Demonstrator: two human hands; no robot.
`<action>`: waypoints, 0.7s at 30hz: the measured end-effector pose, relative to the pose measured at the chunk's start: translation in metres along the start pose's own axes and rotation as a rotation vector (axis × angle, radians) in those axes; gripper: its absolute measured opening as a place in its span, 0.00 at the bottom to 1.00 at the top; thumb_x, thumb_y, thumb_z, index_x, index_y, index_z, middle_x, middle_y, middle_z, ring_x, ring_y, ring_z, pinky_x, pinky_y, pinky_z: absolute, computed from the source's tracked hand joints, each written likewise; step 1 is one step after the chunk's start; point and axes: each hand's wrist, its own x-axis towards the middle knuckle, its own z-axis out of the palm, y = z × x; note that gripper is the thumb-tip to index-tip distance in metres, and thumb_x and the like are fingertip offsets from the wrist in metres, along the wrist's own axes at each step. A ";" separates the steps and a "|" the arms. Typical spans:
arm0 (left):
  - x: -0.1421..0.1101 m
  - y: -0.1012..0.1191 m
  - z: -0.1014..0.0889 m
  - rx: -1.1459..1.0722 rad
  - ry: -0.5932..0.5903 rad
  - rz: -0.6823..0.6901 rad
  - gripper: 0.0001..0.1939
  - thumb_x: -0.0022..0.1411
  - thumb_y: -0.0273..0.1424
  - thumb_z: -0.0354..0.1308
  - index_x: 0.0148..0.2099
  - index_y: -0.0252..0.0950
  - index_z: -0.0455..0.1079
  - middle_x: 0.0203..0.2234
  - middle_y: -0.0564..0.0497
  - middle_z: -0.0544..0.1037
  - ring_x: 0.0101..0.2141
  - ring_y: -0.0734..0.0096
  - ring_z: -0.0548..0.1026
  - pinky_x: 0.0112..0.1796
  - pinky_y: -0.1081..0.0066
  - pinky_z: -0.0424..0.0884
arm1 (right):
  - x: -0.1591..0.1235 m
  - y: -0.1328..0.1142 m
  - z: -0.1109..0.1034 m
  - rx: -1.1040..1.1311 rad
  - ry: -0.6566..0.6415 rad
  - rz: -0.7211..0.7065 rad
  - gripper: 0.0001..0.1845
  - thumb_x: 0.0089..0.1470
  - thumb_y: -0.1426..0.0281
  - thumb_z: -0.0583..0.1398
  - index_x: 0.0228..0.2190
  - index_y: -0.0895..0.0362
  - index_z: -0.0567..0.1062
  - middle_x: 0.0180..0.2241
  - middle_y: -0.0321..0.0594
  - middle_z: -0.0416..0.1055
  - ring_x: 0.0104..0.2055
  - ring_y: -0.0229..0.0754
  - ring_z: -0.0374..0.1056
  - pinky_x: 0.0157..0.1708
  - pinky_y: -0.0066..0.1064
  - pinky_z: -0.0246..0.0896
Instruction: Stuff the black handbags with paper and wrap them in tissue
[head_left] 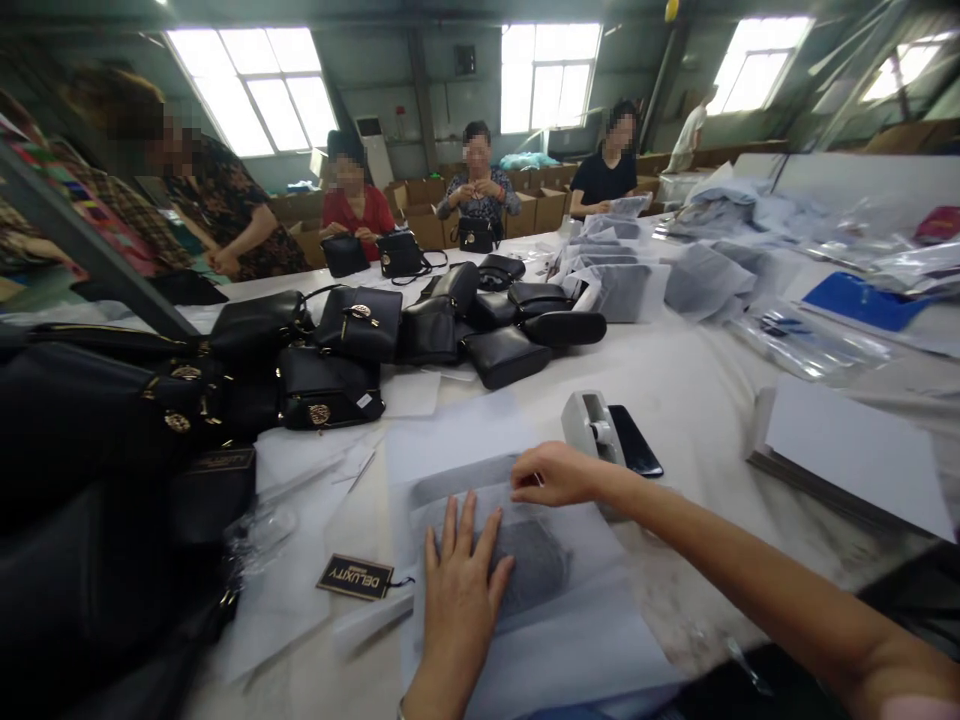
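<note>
My left hand (459,580) lies flat, fingers stretched out, on a dark bag wrapped in thin white paper (547,590) in front of me. My right hand (551,473) rests at the far edge of the wrapped bag, fingers curled in a pinch on the paper's fold. A white tape dispenser (592,425) stands just beyond my right hand, with a black phone (636,442) lying beside it. A black "DELUXITY" hang tag (356,577) lies left of my left hand.
Several black handbags (360,325) are heaped at the left and middle of the white table (690,390). A stack of white sheets (855,455) lies at the right, grey wrapped bundles (705,280) and plastic sleeves behind. Several people sit working at the far side.
</note>
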 end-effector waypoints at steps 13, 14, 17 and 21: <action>-0.002 -0.001 -0.002 -0.030 0.005 -0.005 0.26 0.67 0.35 0.52 0.65 0.52 0.57 0.67 0.50 0.55 0.66 0.50 0.51 0.57 0.42 0.60 | -0.029 0.044 -0.017 -0.444 0.173 0.651 0.15 0.61 0.60 0.55 0.41 0.55 0.76 0.37 0.48 0.77 0.40 0.48 0.73 0.35 0.33 0.61; -0.001 -0.001 -0.002 -0.026 0.009 -0.002 0.26 0.67 0.35 0.52 0.65 0.52 0.58 0.67 0.50 0.55 0.66 0.50 0.52 0.57 0.42 0.60 | -0.047 0.046 -0.015 -0.429 0.267 0.703 0.15 0.62 0.61 0.55 0.43 0.55 0.75 0.41 0.47 0.77 0.42 0.49 0.73 0.37 0.34 0.62; -0.001 0.000 -0.002 -0.001 0.017 0.007 0.25 0.66 0.33 0.53 0.64 0.50 0.59 0.66 0.48 0.56 0.65 0.48 0.53 0.56 0.41 0.61 | -0.100 0.048 0.003 -0.289 0.565 0.812 0.17 0.58 0.57 0.57 0.41 0.54 0.78 0.50 0.46 0.73 0.53 0.51 0.68 0.49 0.40 0.62; 0.000 0.001 -0.004 0.019 0.012 0.022 0.24 0.66 0.34 0.53 0.64 0.48 0.60 0.66 0.46 0.57 0.65 0.47 0.53 0.56 0.41 0.62 | -0.134 0.045 0.032 0.096 0.660 0.945 0.19 0.54 0.55 0.58 0.30 0.54 0.83 0.53 0.49 0.72 0.56 0.56 0.66 0.57 0.48 0.55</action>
